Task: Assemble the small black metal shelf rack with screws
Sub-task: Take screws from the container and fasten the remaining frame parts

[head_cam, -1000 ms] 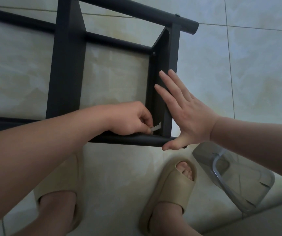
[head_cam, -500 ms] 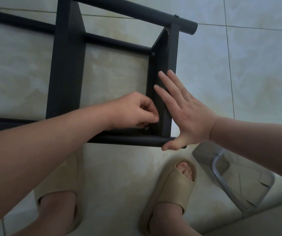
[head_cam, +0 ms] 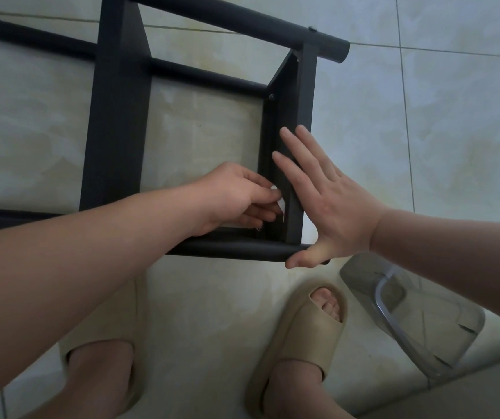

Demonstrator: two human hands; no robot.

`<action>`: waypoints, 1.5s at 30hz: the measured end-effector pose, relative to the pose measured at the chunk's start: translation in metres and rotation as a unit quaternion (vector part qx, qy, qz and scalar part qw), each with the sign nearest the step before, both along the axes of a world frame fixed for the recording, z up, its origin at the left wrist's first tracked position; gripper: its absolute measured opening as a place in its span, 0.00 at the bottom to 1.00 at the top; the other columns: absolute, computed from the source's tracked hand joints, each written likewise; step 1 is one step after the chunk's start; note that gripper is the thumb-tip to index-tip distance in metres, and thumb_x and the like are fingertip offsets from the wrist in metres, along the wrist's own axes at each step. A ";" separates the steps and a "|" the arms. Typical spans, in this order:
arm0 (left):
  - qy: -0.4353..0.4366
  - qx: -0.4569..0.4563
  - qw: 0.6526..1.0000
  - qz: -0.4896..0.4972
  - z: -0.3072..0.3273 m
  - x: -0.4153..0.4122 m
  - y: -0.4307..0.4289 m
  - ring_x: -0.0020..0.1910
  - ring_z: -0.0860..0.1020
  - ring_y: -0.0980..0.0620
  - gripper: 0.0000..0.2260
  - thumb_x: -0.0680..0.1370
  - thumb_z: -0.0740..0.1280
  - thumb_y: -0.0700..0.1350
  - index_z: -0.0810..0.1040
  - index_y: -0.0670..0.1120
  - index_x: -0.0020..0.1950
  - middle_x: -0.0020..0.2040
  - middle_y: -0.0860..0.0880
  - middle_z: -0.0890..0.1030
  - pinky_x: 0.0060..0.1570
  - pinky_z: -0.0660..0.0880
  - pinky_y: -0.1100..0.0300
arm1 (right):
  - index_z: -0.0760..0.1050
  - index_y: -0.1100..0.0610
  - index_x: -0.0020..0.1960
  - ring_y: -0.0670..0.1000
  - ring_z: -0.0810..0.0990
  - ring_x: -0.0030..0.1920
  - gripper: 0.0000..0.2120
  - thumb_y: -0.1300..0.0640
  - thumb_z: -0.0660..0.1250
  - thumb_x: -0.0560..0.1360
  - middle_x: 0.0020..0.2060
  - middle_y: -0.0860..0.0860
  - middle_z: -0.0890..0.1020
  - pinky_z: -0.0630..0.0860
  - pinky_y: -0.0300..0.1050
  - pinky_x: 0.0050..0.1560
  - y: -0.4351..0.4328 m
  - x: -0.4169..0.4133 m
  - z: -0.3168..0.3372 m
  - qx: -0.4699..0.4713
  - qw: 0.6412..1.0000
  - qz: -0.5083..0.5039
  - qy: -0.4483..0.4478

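Turned since a moment ago, the left hand (head_cam: 236, 195) now shows a small pale tool (head_cam: 278, 201) pinched in its curled fingertips at centre frame, likely tightening a fastening low inside the corner. Just right of it, the right hand (head_cam: 330, 204) lies flat, fingers straight, against the end plate (head_cam: 301, 110), thumb on the near tube (head_cam: 236, 247), probably bracing the joint. Beyond, the black rack (head_cam: 116, 131) rests on the tiles (head_cam: 454, 146), running to the upper left, one screw (head_cam: 271, 96) already seated higher up.
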State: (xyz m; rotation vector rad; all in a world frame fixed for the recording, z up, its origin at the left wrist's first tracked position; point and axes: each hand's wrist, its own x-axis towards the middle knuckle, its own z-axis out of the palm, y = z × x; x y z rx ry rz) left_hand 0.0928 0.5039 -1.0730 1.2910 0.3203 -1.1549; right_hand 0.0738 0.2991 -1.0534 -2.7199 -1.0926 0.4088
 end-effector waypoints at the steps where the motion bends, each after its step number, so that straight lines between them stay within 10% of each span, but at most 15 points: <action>1: -0.002 -0.004 1.000 0.004 0.000 0.001 0.000 0.37 0.84 0.54 0.03 0.79 0.70 0.43 0.80 0.45 0.46 0.36 0.48 0.85 0.47 0.82 0.55 | 0.54 0.71 0.79 0.69 0.44 0.80 0.63 0.19 0.58 0.67 0.79 0.69 0.50 0.51 0.65 0.79 0.000 0.000 0.000 0.000 1.000 0.000 -0.002; 45: -0.100 0.034 0.986 -0.129 0.012 0.002 0.006 0.41 0.81 0.48 0.09 0.82 0.63 0.36 0.77 0.42 0.43 0.37 0.47 0.83 0.50 0.79 0.55 | 0.54 0.70 0.79 0.68 0.44 0.80 0.64 0.19 0.60 0.66 0.79 0.69 0.50 0.49 0.64 0.80 0.000 0.000 0.001 -0.006 1.000 -0.002 0.000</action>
